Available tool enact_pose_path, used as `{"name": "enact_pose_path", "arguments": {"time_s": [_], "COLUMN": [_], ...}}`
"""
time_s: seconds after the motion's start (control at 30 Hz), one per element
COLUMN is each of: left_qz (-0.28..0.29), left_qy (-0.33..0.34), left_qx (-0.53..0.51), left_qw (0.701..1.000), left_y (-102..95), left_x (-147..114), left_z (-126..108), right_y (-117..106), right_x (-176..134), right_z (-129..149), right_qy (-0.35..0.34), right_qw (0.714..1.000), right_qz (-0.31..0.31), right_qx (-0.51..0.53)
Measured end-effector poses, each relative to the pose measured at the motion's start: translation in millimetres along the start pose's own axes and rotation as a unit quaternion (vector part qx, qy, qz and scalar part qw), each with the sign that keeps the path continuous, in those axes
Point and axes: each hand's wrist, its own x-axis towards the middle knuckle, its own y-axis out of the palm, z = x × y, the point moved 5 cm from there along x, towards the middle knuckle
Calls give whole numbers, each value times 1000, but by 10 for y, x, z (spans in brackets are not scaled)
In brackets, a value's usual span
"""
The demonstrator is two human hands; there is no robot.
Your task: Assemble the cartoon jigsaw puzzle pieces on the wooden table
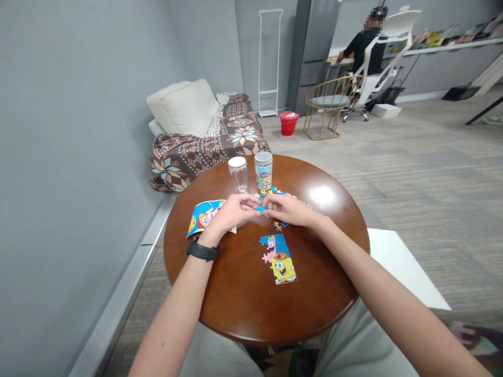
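Blue jigsaw pieces [261, 208] are pinched between the fingertips of both hands above the middle of the table. My left hand [237, 210], with a black band on its wrist, grips them from the left. From the right, my right hand [288, 208] closes on them with thumb and fingers. Loose jigsaw pieces [278, 225] lie beneath and behind my right hand, partly hidden. Closer to me is a partly joined puzzle [282, 262] with a yellow and a pink cartoon figure. A picture sheet [204, 214] lies beside my left hand, which covers part of it.
Behind my hands stand a clear jar with a white lid [239, 175] and a cartoon-printed can [263, 171]. They share the round brown table [236, 293]. Beyond it are a covered sofa [212, 141], a red bin [289, 123], a gold chair [330, 102] and a seated person [363, 52].
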Motion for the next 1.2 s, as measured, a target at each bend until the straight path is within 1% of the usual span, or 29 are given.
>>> {"name": "enact_pose_path", "arguments": {"time_s": [0.17, 0.37, 0.5, 0.67, 0.83, 1.03, 1.2], "left_qz": [7, 3, 7, 19, 9, 17, 24], "left_qy": [-5, -9, -3, 0, -4, -23, -21], "left_qx": [-15, -53, -44, -30, 1, 13, 16], "left_qw": [1000, 999, 999, 999, 1000, 1000, 999], "left_y": [10, 12, 7, 21, 30, 45, 43], "left_x": [-4, 8, 12, -3, -12, -4, -13], "left_z": [-6, 46, 63, 21, -29, 2, -8], "right_y": [4, -7, -8, -4, 6, 3, -9], "right_x": [2, 1, 1, -2, 2, 11, 11], "right_z": [3, -7, 7, 9, -9, -6, -7], "right_qy": [1, 18, 11, 7, 2, 3, 19], "right_qw": [1000, 1000, 1000, 1000, 1000, 1000, 1000], "right_qz": [-1, -6, -4, 4, 11, 10, 8], "right_qx": [0, 7, 10, 13, 21, 2, -9]}}
